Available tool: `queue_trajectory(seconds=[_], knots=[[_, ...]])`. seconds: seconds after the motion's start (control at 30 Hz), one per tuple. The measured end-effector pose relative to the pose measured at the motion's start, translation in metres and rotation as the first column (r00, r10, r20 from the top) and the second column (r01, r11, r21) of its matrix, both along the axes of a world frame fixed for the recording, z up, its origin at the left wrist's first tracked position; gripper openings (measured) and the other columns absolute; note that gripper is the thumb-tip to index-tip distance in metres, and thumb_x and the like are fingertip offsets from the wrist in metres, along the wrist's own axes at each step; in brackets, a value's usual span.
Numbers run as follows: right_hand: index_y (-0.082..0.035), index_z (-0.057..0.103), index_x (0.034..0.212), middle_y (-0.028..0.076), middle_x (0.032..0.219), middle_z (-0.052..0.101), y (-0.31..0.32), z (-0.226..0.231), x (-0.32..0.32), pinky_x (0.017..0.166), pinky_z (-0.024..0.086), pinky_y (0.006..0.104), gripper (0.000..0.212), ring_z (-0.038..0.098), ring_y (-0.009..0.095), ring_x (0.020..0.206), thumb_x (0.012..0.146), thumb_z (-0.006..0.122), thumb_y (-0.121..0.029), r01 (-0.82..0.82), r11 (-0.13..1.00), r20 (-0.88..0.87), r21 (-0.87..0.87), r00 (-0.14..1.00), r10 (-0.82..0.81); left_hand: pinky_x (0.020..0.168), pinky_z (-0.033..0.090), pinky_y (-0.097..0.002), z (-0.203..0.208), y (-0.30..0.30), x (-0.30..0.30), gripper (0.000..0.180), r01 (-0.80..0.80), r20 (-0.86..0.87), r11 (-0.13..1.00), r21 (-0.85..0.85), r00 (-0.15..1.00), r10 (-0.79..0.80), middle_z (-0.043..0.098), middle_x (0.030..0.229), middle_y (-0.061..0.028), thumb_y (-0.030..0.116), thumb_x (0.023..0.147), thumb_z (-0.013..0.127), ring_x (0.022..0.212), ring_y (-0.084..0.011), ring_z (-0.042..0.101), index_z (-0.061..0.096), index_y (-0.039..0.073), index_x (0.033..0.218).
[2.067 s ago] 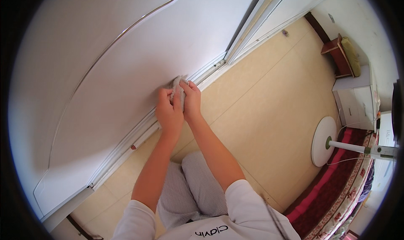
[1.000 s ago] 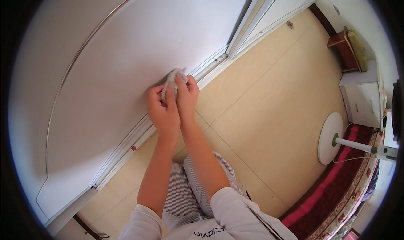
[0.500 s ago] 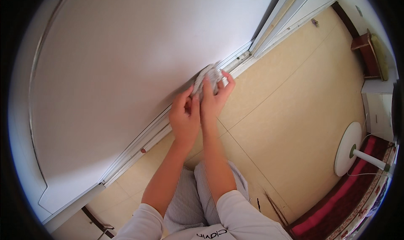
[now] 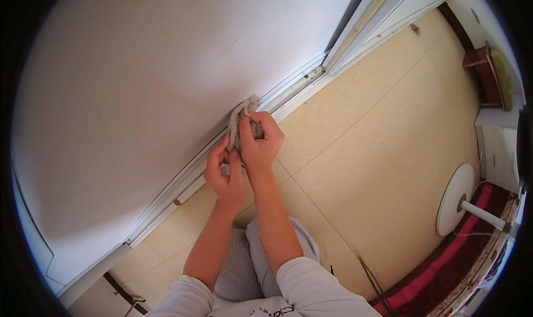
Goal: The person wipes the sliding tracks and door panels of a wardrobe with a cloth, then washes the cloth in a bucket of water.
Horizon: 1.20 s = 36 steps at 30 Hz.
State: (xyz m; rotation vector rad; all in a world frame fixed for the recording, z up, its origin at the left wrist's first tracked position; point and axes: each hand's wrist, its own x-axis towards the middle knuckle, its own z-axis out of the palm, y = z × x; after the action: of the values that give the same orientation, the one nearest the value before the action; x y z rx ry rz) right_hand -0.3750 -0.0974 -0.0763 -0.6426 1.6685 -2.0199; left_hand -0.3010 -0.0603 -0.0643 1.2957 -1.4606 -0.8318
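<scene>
A bunched, grey-white cloth (image 4: 236, 124) lies against the bottom edge of a large white door panel (image 4: 139, 95), just above the floor track (image 4: 291, 97). Closed on the cloth's upper part is my right hand (image 4: 261, 142), its fingers curled around the fabric. My left hand (image 4: 224, 172) pinches the lower end of the same cloth, close beside the right hand. Part of the cloth is hidden behind my fingers. The pale track runs diagonally past both hands, with dark specks at its far end.
Beige tiles (image 4: 344, 156) cover the floor to the right. A small reddish-brown mark (image 4: 177, 202) sits on the track at lower left. A round white stand base (image 4: 452, 200) with a pole is at right, beside a dark red rug (image 4: 433, 267). A brown wooden piece (image 4: 488, 75) stands at far right.
Both hands and the cloth have moved down and left along the track, toward me. The cloth stays gripped in both hands.
</scene>
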Motion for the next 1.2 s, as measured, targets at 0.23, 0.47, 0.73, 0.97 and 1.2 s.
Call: queue_trajectory(seconds=[0.23, 0.47, 0.73, 0.97, 1.2], knots=[[0.002, 0.059, 0.080, 0.006, 0.070, 0.059, -0.005, -0.001, -0.015, 0.055, 0.041, 0.0232, 0.006, 0.050, 0.009, 0.060, 0.078, 0.064, -0.002, 0.041, 0.996, 0.106, 0.077, 0.993, -0.049, 0.051, 0.041, -0.0233, -0.002, -0.009, 0.023, 0.024, 0.049, 0.196, 0.999, -0.023, 0.980, -0.044, 0.055, 0.062, -0.0034, -0.003, 0.078, 0.058, 0.051, -0.0101, 0.048, 0.065, 0.001, 0.101], [0.000, 0.059, 0.077, -0.004, 0.063, 0.050, 0.002, 0.012, -0.013, 0.049, 0.028, 0.0160, 0.012, 0.038, 0.001, 0.056, 0.083, 0.066, -0.007, -0.221, 0.972, 0.055, 0.077, 0.975, 0.217, 0.051, 0.046, -0.0287, -0.027, -0.031, 0.085, 0.023, 0.382, 0.532, 0.910, -0.160, 0.810, -0.246, 0.056, 0.066, -0.0080, -0.003, 0.073, 0.060, 0.054, -0.0190, 0.054, 0.065, 0.004, 0.094], [-0.002, 0.053, 0.083, -0.001, 0.068, 0.050, -0.005, 0.005, -0.019, 0.054, 0.036, 0.0203, 0.006, 0.044, 0.005, 0.062, 0.085, 0.059, -0.003, -0.070, 0.997, 0.097, 0.034, 0.993, 0.067, 0.086, 0.049, -0.0381, -0.001, -0.055, 0.108, 0.027, 0.872, 0.809, 0.469, -0.140, 0.374, -0.453, 0.062, 0.098, -0.0094, 0.003, 0.067, 0.058, 0.099, -0.0242, 0.058, 0.066, 0.006, 0.093], [-0.001, 0.051, 0.083, 0.002, 0.075, 0.051, -0.003, 0.048, 0.002, 0.061, 0.039, 0.0208, 0.009, 0.046, 0.007, 0.068, 0.081, 0.059, 0.003, -0.164, 0.972, -0.196, -0.171, 0.972, 0.130, 0.106, 0.032, -0.0466, 0.005, -0.057, 0.124, 0.029, 0.904, 0.766, 0.427, 0.026, 0.256, -0.589, 0.061, 0.102, -0.0096, 0.007, 0.065, 0.057, 0.107, -0.0270, 0.055, 0.063, 0.005, 0.093], [-0.001, 0.051, 0.081, 0.002, 0.073, 0.049, -0.001, 0.011, 0.000, 0.062, 0.039, 0.0208, 0.008, 0.045, 0.007, 0.067, 0.080, 0.059, 0.002, -0.071, 0.996, 0.009, 0.053, 0.997, 0.071, 0.107, 0.030, -0.0495, -0.011, -0.056, 0.128, 0.015, 0.923, 0.626, 0.377, 0.073, 0.252, -0.738, 0.062, 0.079, -0.0089, 0.006, 0.058, 0.057, 0.088, -0.0237, 0.062, 0.060, 0.006, 0.072]])
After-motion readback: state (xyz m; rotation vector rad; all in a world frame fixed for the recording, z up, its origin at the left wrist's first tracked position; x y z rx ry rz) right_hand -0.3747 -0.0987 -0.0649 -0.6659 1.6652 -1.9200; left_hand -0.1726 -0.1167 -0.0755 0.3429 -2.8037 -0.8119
